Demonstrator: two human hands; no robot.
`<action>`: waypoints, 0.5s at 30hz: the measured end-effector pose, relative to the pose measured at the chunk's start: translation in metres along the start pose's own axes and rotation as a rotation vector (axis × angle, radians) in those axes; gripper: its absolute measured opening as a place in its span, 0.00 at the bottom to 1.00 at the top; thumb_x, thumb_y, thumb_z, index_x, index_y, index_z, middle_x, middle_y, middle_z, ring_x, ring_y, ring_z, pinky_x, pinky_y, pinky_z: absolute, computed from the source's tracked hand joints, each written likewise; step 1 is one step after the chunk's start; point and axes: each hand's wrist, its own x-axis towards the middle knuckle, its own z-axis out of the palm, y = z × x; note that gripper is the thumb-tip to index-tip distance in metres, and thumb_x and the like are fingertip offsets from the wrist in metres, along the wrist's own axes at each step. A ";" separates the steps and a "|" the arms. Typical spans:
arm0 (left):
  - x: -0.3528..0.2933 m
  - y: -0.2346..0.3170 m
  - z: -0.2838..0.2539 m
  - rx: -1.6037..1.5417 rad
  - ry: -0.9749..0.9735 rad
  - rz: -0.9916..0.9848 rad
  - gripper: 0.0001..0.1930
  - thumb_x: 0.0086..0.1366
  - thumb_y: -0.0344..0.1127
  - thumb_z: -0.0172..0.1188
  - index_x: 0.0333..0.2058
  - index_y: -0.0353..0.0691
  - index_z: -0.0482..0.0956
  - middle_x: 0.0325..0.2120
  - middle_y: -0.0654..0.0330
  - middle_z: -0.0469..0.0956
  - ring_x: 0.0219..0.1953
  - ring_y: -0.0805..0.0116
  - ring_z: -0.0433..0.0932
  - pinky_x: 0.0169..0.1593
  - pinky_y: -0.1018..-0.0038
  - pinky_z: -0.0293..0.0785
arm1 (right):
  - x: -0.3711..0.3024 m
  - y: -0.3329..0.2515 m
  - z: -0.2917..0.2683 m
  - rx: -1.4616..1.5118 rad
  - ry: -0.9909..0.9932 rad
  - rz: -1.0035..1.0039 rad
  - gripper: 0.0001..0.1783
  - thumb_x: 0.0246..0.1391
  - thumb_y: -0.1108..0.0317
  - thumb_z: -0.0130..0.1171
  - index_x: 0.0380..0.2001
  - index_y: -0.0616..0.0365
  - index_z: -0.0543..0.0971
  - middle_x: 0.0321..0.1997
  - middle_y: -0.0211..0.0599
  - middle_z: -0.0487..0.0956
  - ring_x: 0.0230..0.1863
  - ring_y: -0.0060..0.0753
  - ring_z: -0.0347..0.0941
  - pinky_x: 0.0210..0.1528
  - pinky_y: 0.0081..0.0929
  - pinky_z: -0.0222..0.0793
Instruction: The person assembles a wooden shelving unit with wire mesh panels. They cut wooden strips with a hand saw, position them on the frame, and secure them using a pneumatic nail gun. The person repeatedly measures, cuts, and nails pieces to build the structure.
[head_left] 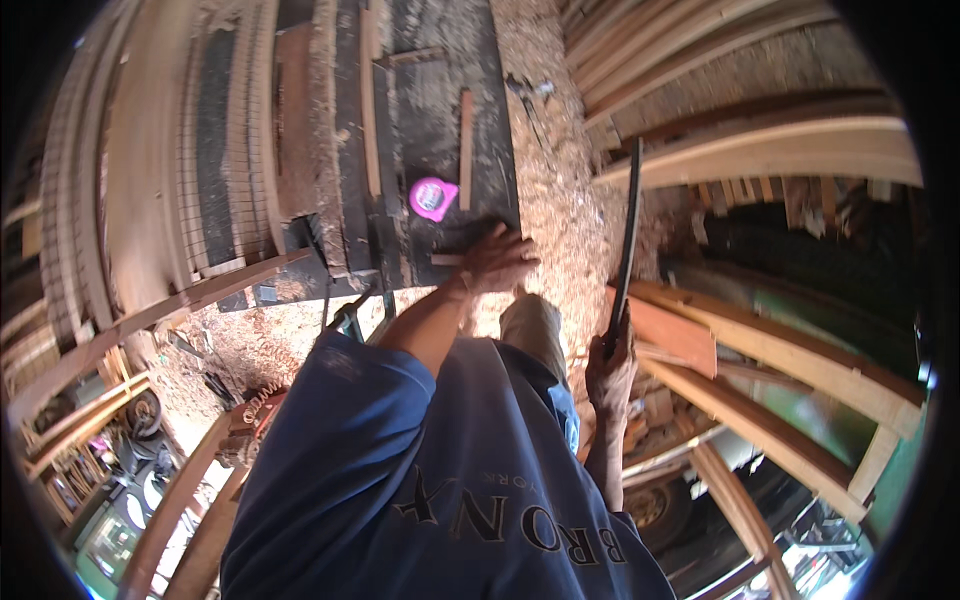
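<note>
My left hand [497, 260] lies at the near right corner of a dark, worn workbench [430, 120], fingers spread. Beside its wrist, a short wooden strip [447, 259] pokes out, partly covered by the hand. A pink tape measure [433, 199] rests just beyond, next to a narrow wooden stick [466, 150]. Out to the right, my right hand [610, 365] is closed around the near end of a long, thin dark tool [630, 220], which points away from me. Seen nearly edge-on, its exact kind cannot be made out.
Long boards [150, 150] are stacked along the left. More timber [690, 50] lies at the far right, and a wooden frame [780, 350] stands to the right. Wood shavings [570, 200] cover the floor, where a dark tool [528, 100] lies beside the bench.
</note>
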 end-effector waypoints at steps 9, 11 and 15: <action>-0.012 0.113 -0.030 -0.139 0.092 -0.640 0.14 0.56 0.27 0.58 0.43 0.42 0.75 0.34 0.53 0.73 0.34 0.51 0.80 0.32 0.58 0.78 | 0.186 -0.105 0.113 0.040 -0.118 -0.938 0.36 0.50 0.73 0.58 0.65 0.59 0.66 0.47 0.64 0.75 0.46 0.69 0.74 0.47 0.56 0.73; -0.025 0.155 -0.040 -0.217 0.146 -0.836 0.09 0.62 0.33 0.58 0.41 0.43 0.75 0.33 0.55 0.74 0.32 0.52 0.80 0.31 0.58 0.78 | 0.204 -0.125 0.135 -0.069 -0.289 -0.860 0.36 0.52 0.70 0.61 0.65 0.61 0.65 0.51 0.65 0.74 0.51 0.68 0.72 0.55 0.54 0.69; -0.076 0.221 -0.055 -0.220 0.401 -1.121 0.10 0.67 0.44 0.59 0.37 0.43 0.77 0.29 0.56 0.78 0.30 0.55 0.81 0.31 0.59 0.77 | 0.206 -0.157 0.150 -0.270 -0.215 -0.978 0.33 0.56 0.68 0.61 0.63 0.64 0.66 0.63 0.64 0.67 0.66 0.66 0.62 0.65 0.50 0.63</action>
